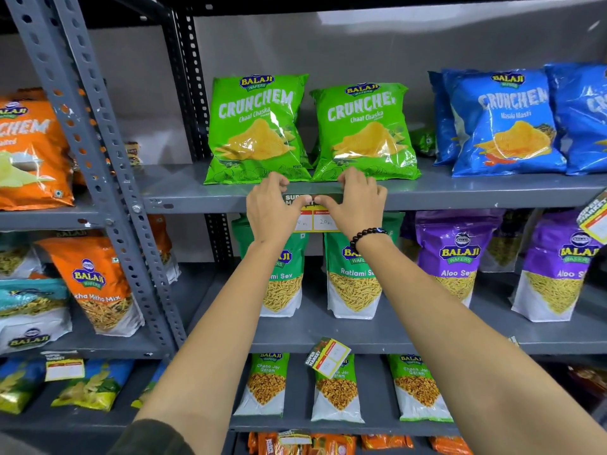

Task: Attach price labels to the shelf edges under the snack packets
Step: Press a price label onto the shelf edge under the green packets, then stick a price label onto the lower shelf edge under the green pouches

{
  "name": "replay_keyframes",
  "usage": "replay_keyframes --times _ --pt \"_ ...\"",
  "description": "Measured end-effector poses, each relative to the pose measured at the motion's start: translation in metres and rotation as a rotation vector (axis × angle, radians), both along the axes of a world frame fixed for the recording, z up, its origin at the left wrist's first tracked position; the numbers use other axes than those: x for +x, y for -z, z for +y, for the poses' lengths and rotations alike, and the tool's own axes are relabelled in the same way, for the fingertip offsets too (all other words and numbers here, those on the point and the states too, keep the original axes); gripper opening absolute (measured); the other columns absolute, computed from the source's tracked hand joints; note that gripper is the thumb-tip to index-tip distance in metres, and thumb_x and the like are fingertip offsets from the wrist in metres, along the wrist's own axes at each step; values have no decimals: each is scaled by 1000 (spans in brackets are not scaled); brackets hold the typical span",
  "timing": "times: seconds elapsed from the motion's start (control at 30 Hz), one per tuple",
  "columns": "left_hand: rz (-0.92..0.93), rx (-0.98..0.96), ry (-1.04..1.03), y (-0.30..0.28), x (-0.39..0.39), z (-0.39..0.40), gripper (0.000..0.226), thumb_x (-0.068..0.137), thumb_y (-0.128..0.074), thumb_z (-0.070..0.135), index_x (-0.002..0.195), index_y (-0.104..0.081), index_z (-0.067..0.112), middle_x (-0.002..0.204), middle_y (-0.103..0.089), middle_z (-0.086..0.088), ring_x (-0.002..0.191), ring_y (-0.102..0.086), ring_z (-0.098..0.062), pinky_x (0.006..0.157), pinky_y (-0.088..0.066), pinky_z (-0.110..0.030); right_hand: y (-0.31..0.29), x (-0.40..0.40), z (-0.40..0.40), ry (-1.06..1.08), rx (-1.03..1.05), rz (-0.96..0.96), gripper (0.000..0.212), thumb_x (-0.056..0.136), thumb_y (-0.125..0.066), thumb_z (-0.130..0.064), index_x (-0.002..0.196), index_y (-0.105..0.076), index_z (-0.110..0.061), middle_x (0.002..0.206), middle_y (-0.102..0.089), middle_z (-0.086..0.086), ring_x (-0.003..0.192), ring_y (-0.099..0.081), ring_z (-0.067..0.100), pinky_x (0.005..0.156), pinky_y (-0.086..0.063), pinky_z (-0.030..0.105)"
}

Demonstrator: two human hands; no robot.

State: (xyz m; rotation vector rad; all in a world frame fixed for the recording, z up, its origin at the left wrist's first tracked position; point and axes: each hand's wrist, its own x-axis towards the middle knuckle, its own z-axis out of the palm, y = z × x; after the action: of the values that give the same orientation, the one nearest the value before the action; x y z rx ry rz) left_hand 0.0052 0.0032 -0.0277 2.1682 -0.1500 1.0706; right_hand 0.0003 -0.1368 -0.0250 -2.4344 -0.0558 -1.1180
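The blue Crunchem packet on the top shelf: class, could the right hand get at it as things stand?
Probably yes: the blue Crunchem packet stands unobstructed at the shelf front, right of the right hand.

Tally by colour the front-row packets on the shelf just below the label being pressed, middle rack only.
Green packets: 2
Purple packets: 2
Total: 4
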Motion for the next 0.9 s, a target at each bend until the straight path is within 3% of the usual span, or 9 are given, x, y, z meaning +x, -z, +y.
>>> replay_keyframes --times 0.1,0.17,0.23,0.3,0.43,0.53,0.63,0.9 --pt "20 -11 17 0 -1 -1 48 70 -74 42 102 -54 13 101 -66 -7 97 -56 -28 85 -41 -41 3 -1 1 -13 -6 -3 52 78 -63 -51 107 -48 -11 109 -60 9 105 -50 30 92 -33 43" --pt "29 -13 78 6 -2 2 55 75 -72 39 117 -48 12 112 -63 -9 109 -52 -29 92 -39 -42 9 -5 -1 -51 -18 -21 55 80 -64 -45 118 -46 -9 118 -57 12 114 -48 31 103 -30 45" --pt "13 16 104 25 -7 7 66 83 -65 37 135 -34 10 136 -48 -14 131 -37 -31 110 -30 -43 27 -13 -4 -97 -76 -76 56 83 -64 -34 126 -42 -6 130 -51 16 125 -42 32 112 -24 50" --pt "-19 28 55 58 -15 10 72 86 -60 37 140 -23 7 149 -31 -16 141 -21 -31 117 -17 -42 56 -23 -7 -128 -142 -133 52 84 -63 -24 127 -42 -4 134 -48 20 129 -40 36 113 -25 54" --pt "144 71 18 152 -35 10 63 85 -63 29 136 -35 5 151 -26 -21 141 -19 -38 117 -17 -52 132 -39 -12 -168 -324 7 42 77 -69 -9 116 -55 -2 127 -56 26 121 -50 43 101 -39 60" --pt "381 170 10 225 -48 9 45 87 -60 34 124 -53 10 154 -19 -19 143 -12 -35 118 -10 -48 181 -43 -17 -225 -440 245 28 73 -71 -2 101 -64 -3 125 -57 27 120 -50 45 100 -40 63" --pt "582 298 -3 281 -52 8 39 89 -55 39 119 -59 14 156 -8 -18 144 -3 -34 119 -5 -46 215 -40 -19 -265 -495 385 20 72 -73 -1 91 -68 -3 124 -58 27 118 -50 48 97 -40 66" --pt "754 383 -30 332 -32 -4 33 89 -52 41 104 -66 15 156 1 -18 144 4 -34 119 -2 -45 255 -11 -13 -346 -561 526 15 85 -61 -8 96 -70 -8 140 -43 24 131 -35 45 109 -24 61"
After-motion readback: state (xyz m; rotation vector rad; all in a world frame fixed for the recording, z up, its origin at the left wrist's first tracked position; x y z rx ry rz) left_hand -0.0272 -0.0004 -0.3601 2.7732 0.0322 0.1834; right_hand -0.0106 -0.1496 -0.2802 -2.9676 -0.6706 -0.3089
